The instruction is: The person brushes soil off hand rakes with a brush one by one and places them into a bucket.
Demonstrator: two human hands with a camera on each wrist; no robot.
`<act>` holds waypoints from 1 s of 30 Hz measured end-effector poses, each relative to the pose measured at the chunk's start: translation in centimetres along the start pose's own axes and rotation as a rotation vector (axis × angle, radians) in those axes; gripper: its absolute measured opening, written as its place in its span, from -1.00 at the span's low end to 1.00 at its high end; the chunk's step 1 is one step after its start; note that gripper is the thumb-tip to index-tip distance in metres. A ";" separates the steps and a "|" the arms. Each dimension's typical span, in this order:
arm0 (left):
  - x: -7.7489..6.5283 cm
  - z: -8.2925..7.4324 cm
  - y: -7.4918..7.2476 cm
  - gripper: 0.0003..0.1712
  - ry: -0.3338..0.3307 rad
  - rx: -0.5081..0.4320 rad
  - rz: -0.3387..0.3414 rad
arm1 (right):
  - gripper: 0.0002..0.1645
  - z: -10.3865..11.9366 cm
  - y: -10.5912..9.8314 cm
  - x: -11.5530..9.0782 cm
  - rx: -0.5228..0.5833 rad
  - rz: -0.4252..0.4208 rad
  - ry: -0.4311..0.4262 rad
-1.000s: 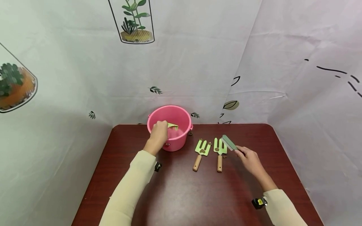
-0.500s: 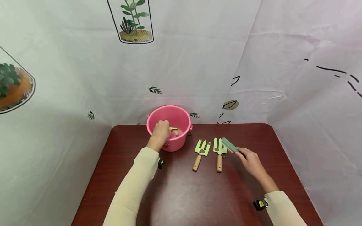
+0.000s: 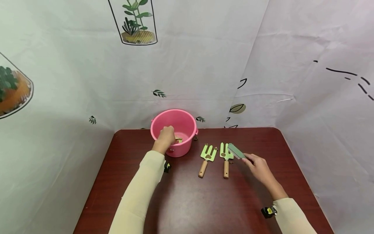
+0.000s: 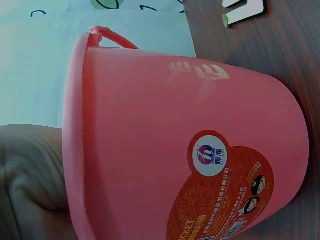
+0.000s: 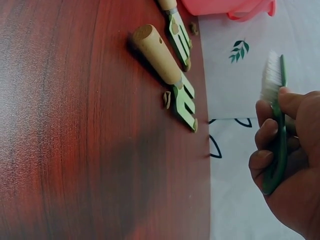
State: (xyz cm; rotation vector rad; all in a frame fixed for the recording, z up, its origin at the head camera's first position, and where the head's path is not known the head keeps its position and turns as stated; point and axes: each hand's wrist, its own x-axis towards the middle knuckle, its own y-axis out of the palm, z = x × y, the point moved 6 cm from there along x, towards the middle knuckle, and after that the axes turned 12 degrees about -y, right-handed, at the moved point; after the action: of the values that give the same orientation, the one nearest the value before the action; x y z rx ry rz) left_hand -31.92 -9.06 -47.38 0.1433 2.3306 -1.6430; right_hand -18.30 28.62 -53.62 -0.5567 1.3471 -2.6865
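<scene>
My left hand (image 3: 167, 136) reaches over the near rim of a pink bucket (image 3: 187, 123), its fingers curled and largely hidden inside. It grips a light green garden tool (image 3: 179, 140), of which only a small part shows beside the knuckles. In the left wrist view the bucket's labelled wall (image 4: 140, 115) fills most of the picture. Off to the right, my right hand (image 3: 259, 166) holds a green brush (image 3: 236, 151) by its handle, thumb along it. The brush's white bristles (image 5: 271, 77) are above the table, over one of two hand forks.
Two green hand forks with wooden handles, a left one (image 3: 206, 159) and a right one (image 3: 226, 161), lie on the dark red wooden table (image 3: 187, 201). Small brown bits (image 5: 167, 100) lie near their heads. A white printed cloth (image 3: 204, 71) hangs behind the table.
My left hand has shifted slightly right and lower into the bucket, and less of the light green tool shows. The right hand and its brush stay almost still.
</scene>
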 end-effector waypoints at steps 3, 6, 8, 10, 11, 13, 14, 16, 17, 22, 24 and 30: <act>0.4 0.2 0.3 -0.81 -0.023 0.008 0.029 | -0.59 0.0 0.0 0.0 0.004 0.003 0.003; 0.8 0.4 0.5 -0.91 -0.048 0.026 0.058 | -0.59 0.0 0.0 -0.1 0.006 0.004 0.003; 0.9 0.4 0.5 -0.95 -0.054 0.031 0.062 | -0.59 0.1 0.0 -0.1 0.007 0.003 0.002; 0.8 0.4 0.4 -0.96 -0.051 0.036 0.056 | -0.60 0.1 0.0 -0.1 0.005 0.002 -0.002; 0.8 0.4 0.3 -0.95 -0.049 0.036 0.049 | -0.60 0.1 0.0 -0.1 0.004 0.001 -0.005; 0.6 0.5 0.2 -0.94 -0.048 0.034 0.037 | -0.61 0.1 -0.1 -0.1 0.003 -0.001 -0.010; 0.5 0.5 0.1 -0.93 -0.048 0.034 0.032 | -0.61 0.2 -0.1 -0.1 0.001 -0.002 -0.013; 0.4 0.5 0.0 -0.94 -0.047 0.027 0.025 | -0.61 0.2 -0.2 -0.2 -0.003 -0.003 -0.016; 0.3 0.5 -0.1 -0.94 -0.048 0.020 0.021 | -0.62 0.1 -0.2 -0.2 -0.007 -0.004 -0.017; -0.1 0.1 -0.7 -0.96 -0.023 -0.012 -0.062 | -0.60 -0.1 -0.5 -0.3 -0.014 -0.006 -0.011; -0.4 -0.2 -1.1 -0.94 0.001 -0.027 -0.121 | -0.59 -0.2 -0.5 -0.3 -0.011 -0.001 -0.008; -2.0 -1.2 -1.9 -0.78 0.131 -0.029 -0.315 | -0.56 -0.3 -0.7 -0.5 -0.007 0.010 -0.002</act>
State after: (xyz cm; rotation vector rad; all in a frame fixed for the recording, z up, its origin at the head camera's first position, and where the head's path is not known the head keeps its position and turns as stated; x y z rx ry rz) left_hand -30.69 -8.49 -44.71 -0.1337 2.5810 -1.7869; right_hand -17.89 29.39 -53.34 -0.5519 1.3551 -2.6734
